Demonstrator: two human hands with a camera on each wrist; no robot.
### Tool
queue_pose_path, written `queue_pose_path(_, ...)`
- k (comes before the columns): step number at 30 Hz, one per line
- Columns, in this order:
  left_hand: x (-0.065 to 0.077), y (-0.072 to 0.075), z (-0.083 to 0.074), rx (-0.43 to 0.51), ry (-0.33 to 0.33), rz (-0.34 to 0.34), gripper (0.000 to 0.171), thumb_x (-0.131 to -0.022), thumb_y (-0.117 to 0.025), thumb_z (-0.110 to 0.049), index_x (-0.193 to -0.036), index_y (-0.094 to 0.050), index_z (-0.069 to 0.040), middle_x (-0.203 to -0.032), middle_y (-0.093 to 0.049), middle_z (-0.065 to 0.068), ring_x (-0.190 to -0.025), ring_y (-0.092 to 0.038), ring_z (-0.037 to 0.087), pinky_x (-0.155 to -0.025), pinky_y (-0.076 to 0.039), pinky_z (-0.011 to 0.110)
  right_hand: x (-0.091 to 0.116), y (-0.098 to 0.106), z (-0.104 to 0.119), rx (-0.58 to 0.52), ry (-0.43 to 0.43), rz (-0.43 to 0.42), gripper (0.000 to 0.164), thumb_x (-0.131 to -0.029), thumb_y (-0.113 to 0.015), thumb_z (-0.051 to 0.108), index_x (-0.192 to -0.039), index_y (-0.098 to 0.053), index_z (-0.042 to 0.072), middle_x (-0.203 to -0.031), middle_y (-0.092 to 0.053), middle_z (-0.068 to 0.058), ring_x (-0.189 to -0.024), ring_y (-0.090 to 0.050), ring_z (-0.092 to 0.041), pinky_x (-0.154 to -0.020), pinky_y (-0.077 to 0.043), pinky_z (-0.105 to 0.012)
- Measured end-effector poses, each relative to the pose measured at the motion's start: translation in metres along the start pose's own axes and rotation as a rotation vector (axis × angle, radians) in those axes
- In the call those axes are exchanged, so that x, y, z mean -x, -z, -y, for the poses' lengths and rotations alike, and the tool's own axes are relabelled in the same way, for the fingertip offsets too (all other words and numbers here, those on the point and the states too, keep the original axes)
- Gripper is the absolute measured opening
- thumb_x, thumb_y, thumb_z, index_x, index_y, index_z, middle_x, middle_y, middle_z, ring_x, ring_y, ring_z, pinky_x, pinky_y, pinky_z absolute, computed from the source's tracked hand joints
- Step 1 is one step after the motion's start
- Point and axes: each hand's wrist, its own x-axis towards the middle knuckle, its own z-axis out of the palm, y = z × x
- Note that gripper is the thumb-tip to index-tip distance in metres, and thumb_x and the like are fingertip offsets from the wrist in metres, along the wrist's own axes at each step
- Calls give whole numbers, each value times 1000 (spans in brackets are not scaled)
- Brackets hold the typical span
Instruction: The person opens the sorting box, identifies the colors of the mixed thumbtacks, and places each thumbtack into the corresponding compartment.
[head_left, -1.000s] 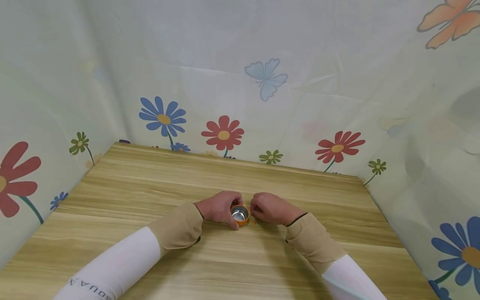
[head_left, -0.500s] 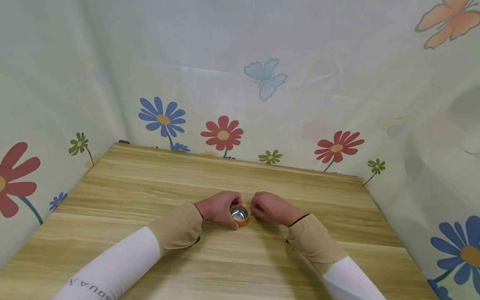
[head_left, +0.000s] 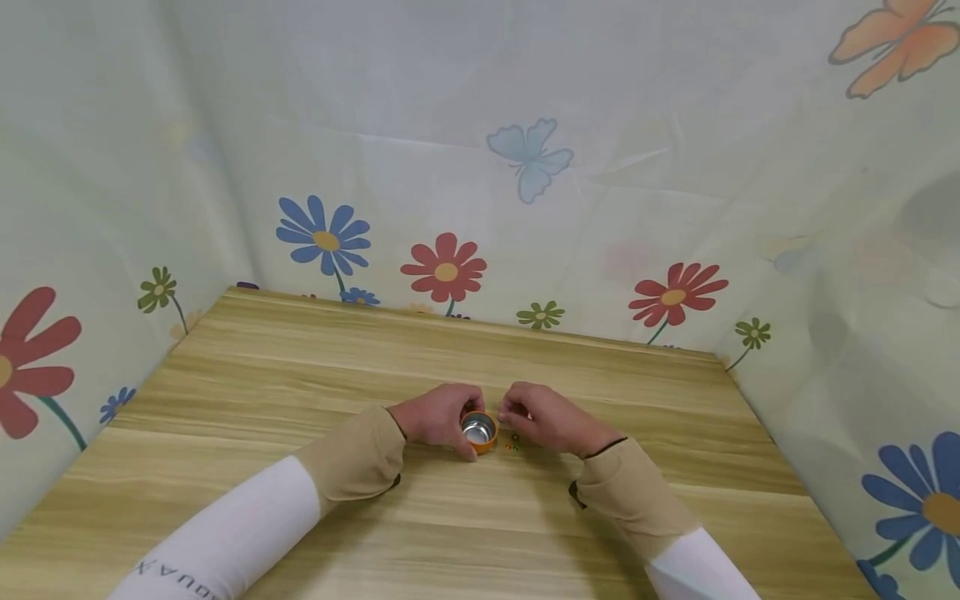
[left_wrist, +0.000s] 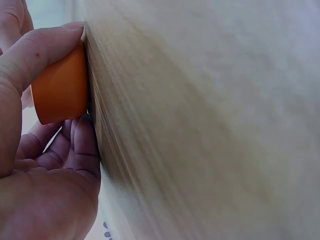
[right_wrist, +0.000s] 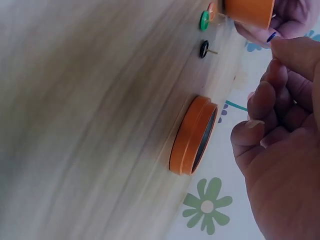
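Observation:
A small round orange container (head_left: 486, 447) with a shiny metal inside stands upright on the table. My left hand (head_left: 437, 414) grips its side, thumb and fingers round the orange wall (left_wrist: 62, 95). My right hand (head_left: 553, 418) is just right of the rim, its thumb and forefinger pinching a blue thumbtack (right_wrist: 271, 37). Below those fingertips a black thumbtack (right_wrist: 204, 49), a green thumbtack (right_wrist: 204, 20) and an orange thumbtack (right_wrist: 212, 11) lie on the table. An orange lid (right_wrist: 189, 135) lies beneath the right hand, which hides it in the head view.
The wood-grain table (head_left: 337, 350) reaches back to a pale cloth wall (head_left: 390, 175) printed with flowers and butterflies. More of this cloth closes in the left and right sides.
My right hand has risen a little off the table, fingertips moving toward the container's rim. A dark thumbtack beneath it has come into sight. The left hand and container keep their place.

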Motion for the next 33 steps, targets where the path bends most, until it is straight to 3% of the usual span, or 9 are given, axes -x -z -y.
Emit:
queue_pose_path(9, 4, 3, -9, 6, -4, 10, 49, -61, -89, -20, -94, -53, -13, -89, -56, -2, -78, -54, 12, -68, -45, 24, 6, -8, -1, -320, -55, -69, 7, -97, -55, 17, -95, -60, 12, -81, -55, 5, -69, -48, -11, -60, -43, -29)
queue_pose_path(13, 5, 3, -10, 10, -1, 11, 49, -61, -88, -19, -95, -53, -12, -89, -57, -1, -79, -54, 15, -67, -45, 24, 9, -9, 9, -526, -99, -75, 16, -99, -50, 15, -98, -58, 1, -77, -51, -14, -65, -43, -20, -58, -38, -30)
queue_pose_path(17, 5, 4, -11, 12, 1, 6, 49, -61, -88, -18, -94, -53, -11, -89, -57, -1, -79, -55, 15, -68, -45, 24, 11, -7, 22, -794, -106, -77, 18, -101, -46, 9, -100, -53, -7, -75, -36, -29, -63, -34, -34, -56, -33, -35)
queue_pose_path(21, 5, 3, -11, 15, 5, 5, 50, -61, -89, -18, -95, -53, -11, -90, -57, -1, -80, -55, 14, -68, -46, 24, 12, -11, 27, -1097, -56, -66, 14, -102, -39, 2, -98, -49, -6, -76, -37, -17, -66, -33, -31, -61, -34, -35)
queue_pose_path(26, 3, 1, -8, 17, 18, 6, 51, -59, -90, -19, -94, -53, -12, -90, -58, -1, -79, -55, 13, -68, -46, 23, 11, -23, 26, -1423, 81, 14, 22, -102, -29, -2, -93, -48, -1, -79, -35, -6, -71, -32, -19, -63, -31, -27)
queue_pose_path(33, 0, -2, -2, 13, 19, 0, 55, -57, -90, -20, -97, -55, -9, -90, -59, 2, -80, -56, 16, -67, -45, 23, 9, -31, 35, -1628, 211, 146, 24, -104, -24, 7, -87, -40, 8, -81, -26, -2, -73, -25, -17, -63, -22, -29)
